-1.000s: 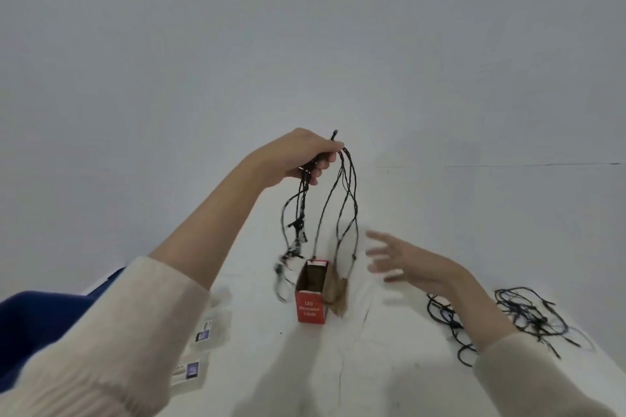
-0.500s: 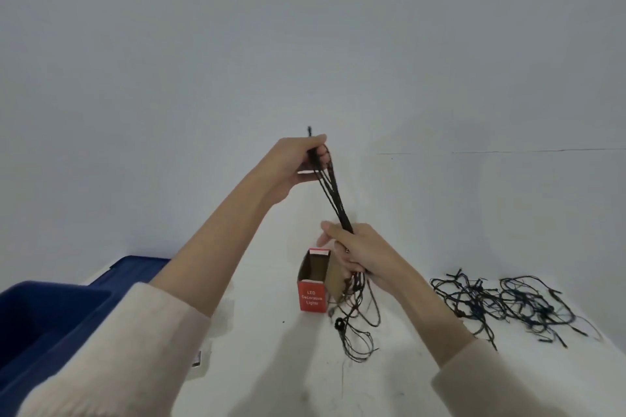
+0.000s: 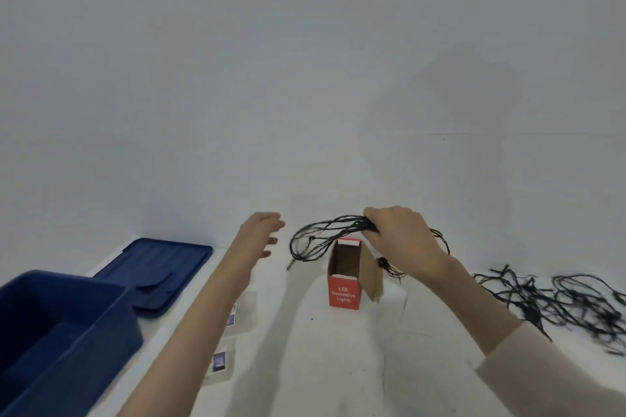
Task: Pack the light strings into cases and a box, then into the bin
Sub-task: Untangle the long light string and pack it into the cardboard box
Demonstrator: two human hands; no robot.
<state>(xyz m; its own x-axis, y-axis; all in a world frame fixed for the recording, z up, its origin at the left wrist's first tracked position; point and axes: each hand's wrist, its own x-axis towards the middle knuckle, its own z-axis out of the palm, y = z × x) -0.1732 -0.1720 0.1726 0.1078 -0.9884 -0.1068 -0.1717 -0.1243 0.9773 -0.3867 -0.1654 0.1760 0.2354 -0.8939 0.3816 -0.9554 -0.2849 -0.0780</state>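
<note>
Gripping string [image 3: 321,234] bunch in your right hand [image 3: 403,240] just above open box [image 3: 342,293]; left hand [image 3: 259,237] spread, empty, beside loops. Risk: stray loops catch rim, tip light box or hang outside. Gather loops first.

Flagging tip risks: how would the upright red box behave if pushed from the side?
The red LED Decorative Lights box stands tall on a narrow base, unheld, so it probably tips easily. Open and apparently empty cardboard, it likely feels light and may slide on the white table.
</note>
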